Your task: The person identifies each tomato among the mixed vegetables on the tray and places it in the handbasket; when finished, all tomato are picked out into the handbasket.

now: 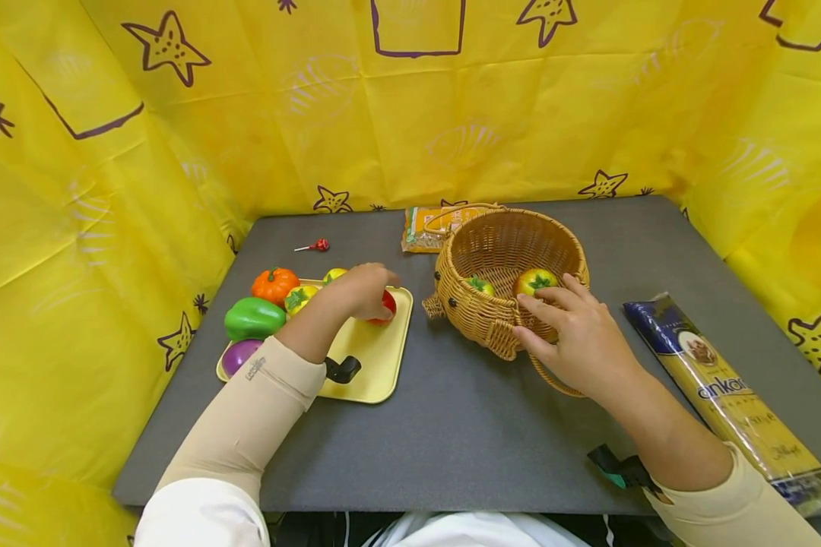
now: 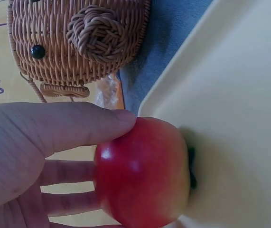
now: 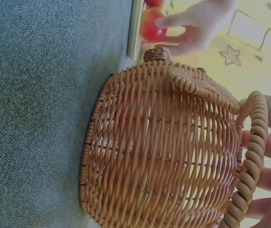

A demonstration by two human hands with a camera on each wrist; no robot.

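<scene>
My left hand [image 1: 366, 292] holds a red toy tomato [image 2: 144, 171] just over the cream tray [image 1: 383, 380], thumb on one side and fingers on the other. Its green calyx faces the tray. My right hand [image 1: 578, 334] is at the near right rim of a wicker basket [image 1: 475, 308] with an animal face, its fingers spread and loosely bent over the opening. From the right wrist, those fingers appear behind the twisted handle [image 3: 254, 156]; whether they touch the rim is unclear. Inside lie a toy tomato [image 1: 535, 281] and another [image 1: 480, 285], partly hidden by the wall.
On the tray's left side are an orange toy pumpkin [image 1: 275, 285], a green pepper [image 1: 253, 319], a purple toy vegetable [image 1: 239, 355] and yellow-green toy tomatoes [image 1: 299, 298]. Behind lie a lollipop [image 1: 320, 245] and an orange packet [image 1: 420, 229]. A pasta bag [image 1: 725, 387] lies right.
</scene>
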